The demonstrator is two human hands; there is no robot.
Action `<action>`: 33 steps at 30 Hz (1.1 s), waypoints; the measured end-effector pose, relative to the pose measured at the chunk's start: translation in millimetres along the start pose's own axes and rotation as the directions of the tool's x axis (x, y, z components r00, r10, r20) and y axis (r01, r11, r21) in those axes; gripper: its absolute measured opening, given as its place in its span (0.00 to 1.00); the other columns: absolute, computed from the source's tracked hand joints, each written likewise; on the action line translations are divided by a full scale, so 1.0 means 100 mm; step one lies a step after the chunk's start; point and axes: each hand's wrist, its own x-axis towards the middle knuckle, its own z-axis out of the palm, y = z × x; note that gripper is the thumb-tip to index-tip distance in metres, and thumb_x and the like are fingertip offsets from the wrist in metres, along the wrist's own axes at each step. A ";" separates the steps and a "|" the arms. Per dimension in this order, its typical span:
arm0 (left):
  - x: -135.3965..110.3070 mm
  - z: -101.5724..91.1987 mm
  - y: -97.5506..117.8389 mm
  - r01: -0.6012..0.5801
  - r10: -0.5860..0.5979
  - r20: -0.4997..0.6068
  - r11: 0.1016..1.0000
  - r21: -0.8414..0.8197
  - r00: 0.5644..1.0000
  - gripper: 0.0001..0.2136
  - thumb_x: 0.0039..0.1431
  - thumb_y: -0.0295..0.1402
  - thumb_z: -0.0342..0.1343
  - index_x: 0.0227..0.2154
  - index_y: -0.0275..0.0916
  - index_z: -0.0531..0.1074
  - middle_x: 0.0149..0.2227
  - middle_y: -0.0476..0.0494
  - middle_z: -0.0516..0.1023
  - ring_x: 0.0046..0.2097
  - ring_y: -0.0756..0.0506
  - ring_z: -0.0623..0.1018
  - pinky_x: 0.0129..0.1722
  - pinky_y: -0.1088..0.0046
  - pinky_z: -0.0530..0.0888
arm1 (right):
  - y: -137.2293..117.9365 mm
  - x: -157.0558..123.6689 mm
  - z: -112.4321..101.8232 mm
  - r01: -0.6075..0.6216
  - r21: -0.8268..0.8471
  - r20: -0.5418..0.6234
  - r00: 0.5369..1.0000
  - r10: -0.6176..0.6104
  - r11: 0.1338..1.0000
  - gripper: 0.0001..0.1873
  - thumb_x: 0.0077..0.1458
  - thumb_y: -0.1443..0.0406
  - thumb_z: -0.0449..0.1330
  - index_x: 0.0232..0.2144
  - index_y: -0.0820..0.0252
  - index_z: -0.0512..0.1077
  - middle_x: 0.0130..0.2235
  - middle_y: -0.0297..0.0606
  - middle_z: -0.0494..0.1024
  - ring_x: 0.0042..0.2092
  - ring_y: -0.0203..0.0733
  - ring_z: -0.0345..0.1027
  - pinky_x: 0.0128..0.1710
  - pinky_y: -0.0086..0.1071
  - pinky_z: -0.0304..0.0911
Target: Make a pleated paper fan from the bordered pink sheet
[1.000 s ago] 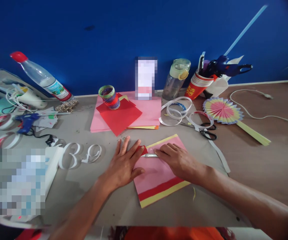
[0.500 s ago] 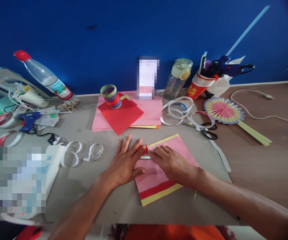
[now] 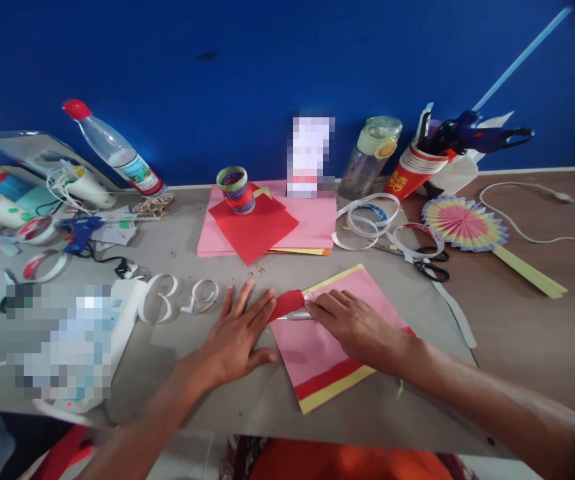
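My left hand [image 3: 242,333] lies flat with its fingers spread, the fingertips at the left end of a folded red paper strip [image 3: 290,305]. The strip rests at the upper left side of a layered square of pink paper [image 3: 317,347] with red and yellow bands. My right hand [image 3: 350,327] is closed over the paper, its fingers curled round a slim silver pen-like tool [image 3: 300,316]. The tool's thin tip points left, just below the red strip. The curled fingers hide the strip's right end.
Behind the hands are pink sheets [image 3: 312,223], a red square [image 3: 257,230] and a small painted cup [image 3: 237,192]. Scissors [image 3: 432,270], white paper strips [image 3: 362,243] and a paper fan [image 3: 464,223] lie right. A glue gun [image 3: 82,233] and bottle [image 3: 122,160] are left.
The view has shifted, so everything appears farther right. My left hand has slid left off the pink paper, leaving more of the red strip and the silver tool showing.
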 end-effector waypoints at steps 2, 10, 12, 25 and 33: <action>0.02 0.01 0.01 0.007 -0.007 -0.001 1.000 -0.009 1.000 0.43 0.56 0.60 0.41 0.66 0.39 0.36 0.67 0.39 0.52 0.68 0.28 0.38 0.61 0.38 0.42 | -0.02 0.01 0.00 0.025 -0.004 0.005 1.000 -0.025 1.000 0.22 0.54 0.77 0.49 0.52 0.69 0.65 0.43 0.48 0.69 0.42 0.47 0.62 0.41 0.40 0.61; -0.04 -0.04 -0.03 -0.010 0.009 -0.018 0.998 -0.056 1.000 0.38 0.59 0.57 0.41 0.66 0.44 0.39 0.67 0.41 0.53 0.68 0.28 0.39 0.61 0.38 0.45 | -0.05 0.03 0.00 0.014 0.036 -0.009 1.000 -0.013 0.999 0.21 0.54 0.78 0.49 0.51 0.68 0.66 0.42 0.48 0.69 0.43 0.47 0.63 0.41 0.41 0.62; -0.06 -0.05 -0.06 -0.014 0.014 -0.001 0.999 -0.046 1.000 0.35 0.60 0.56 0.40 0.66 0.47 0.42 0.67 0.44 0.52 0.68 0.28 0.39 0.61 0.37 0.45 | -0.05 0.02 -0.01 0.013 0.038 -0.003 1.000 -0.013 0.999 0.21 0.54 0.78 0.49 0.50 0.68 0.66 0.42 0.48 0.70 0.42 0.47 0.63 0.41 0.41 0.62; -0.06 -0.06 -0.12 -0.025 0.028 0.058 0.998 -0.058 0.998 0.31 0.62 0.53 0.40 0.65 0.51 0.44 0.68 0.48 0.49 0.68 0.28 0.37 0.61 0.36 0.45 | -0.12 0.06 0.04 0.077 -0.005 0.012 0.997 -0.077 0.997 0.20 0.56 0.75 0.49 0.51 0.71 0.66 0.42 0.50 0.70 0.42 0.48 0.63 0.42 0.42 0.63; -0.07 -0.04 -0.12 -0.010 0.011 0.014 0.992 -0.123 1.000 0.28 0.65 0.48 0.41 0.65 0.45 0.51 0.66 0.44 0.55 0.68 0.31 0.44 0.62 0.41 0.48 | -0.27 0.04 -0.03 0.138 0.070 0.002 0.990 -0.138 0.988 0.19 0.57 0.73 0.51 0.51 0.69 0.67 0.41 0.47 0.72 0.38 0.45 0.63 0.39 0.39 0.64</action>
